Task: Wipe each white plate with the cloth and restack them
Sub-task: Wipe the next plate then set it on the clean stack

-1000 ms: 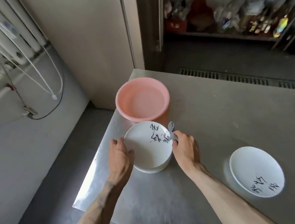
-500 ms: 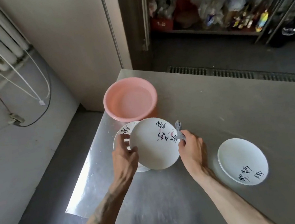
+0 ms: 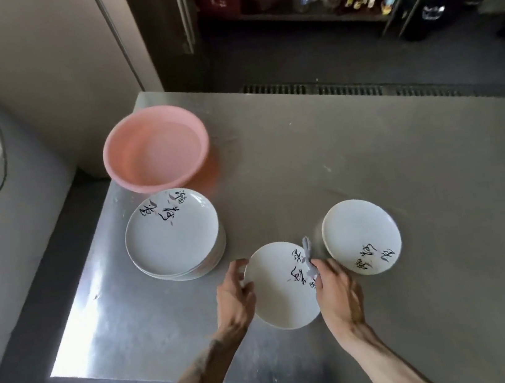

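I hold one white plate [image 3: 276, 288] with black writing above the steel table [image 3: 372, 174]. My left hand [image 3: 234, 297] grips its left rim. My right hand [image 3: 337, 293] grips its right rim and pinches a small grey cloth [image 3: 309, 258] against it. A stack of several white plates [image 3: 173, 235] stands to the left, in front of the basin. A single white plate [image 3: 361, 236] lies on the table just right of my right hand.
A pink plastic basin [image 3: 155, 146] stands at the table's far left corner. The table's left edge drops to a dark floor. Behind the table run a floor grate [image 3: 359, 87] and shelves with bottles and bags. My shoes show below the near edge.
Both hands lifted the top plate off the stack and carried it right and toward me, close to the single plate. The stack's following plate is now uncovered.
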Available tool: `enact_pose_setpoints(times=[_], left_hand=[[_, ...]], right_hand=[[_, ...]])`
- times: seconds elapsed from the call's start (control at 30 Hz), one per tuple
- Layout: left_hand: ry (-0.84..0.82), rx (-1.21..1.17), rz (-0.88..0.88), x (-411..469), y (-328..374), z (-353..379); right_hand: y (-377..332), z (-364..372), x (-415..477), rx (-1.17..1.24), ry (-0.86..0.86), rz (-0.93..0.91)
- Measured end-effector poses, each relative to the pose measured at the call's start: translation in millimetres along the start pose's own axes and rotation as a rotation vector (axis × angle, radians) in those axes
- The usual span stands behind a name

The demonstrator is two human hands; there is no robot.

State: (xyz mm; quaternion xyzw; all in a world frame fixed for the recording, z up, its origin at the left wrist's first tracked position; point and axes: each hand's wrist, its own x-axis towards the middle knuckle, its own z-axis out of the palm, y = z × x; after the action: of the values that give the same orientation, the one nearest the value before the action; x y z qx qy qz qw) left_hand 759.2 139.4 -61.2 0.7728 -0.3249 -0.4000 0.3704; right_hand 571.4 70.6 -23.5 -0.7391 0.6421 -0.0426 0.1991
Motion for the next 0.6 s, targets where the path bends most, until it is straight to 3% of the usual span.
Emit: enact_pose_setpoints(times=[0.2,0.33,0.4,0.53,0.6], left_hand=[[-0.052,0.049,0.078,0.9,-21.3,8.3],[-0.161,0.521,0.204,-3.3,-40.7,7.5],[-0.201,0.637,0.273,-6.6,-50.9,8.1],[-0.202,0.685,0.302,-4.6,-61.7,6.7],[-0.195,0.672,0.309,-3.6,-62.2,5.9]], right_hand=[[-0.4,31.9,-5.5,-0.001,-0.086,-0.042],[-16.1,46.4,6.1,0.098,-0.077,-0.066],[-29.3,53.8,12.9,0.155,-0.095,-0.117],[-43.0,64.2,9.3,0.175,-0.234,-0.356],[-32.6,64.9,12.9,0.187,-0.18,-0.352]])
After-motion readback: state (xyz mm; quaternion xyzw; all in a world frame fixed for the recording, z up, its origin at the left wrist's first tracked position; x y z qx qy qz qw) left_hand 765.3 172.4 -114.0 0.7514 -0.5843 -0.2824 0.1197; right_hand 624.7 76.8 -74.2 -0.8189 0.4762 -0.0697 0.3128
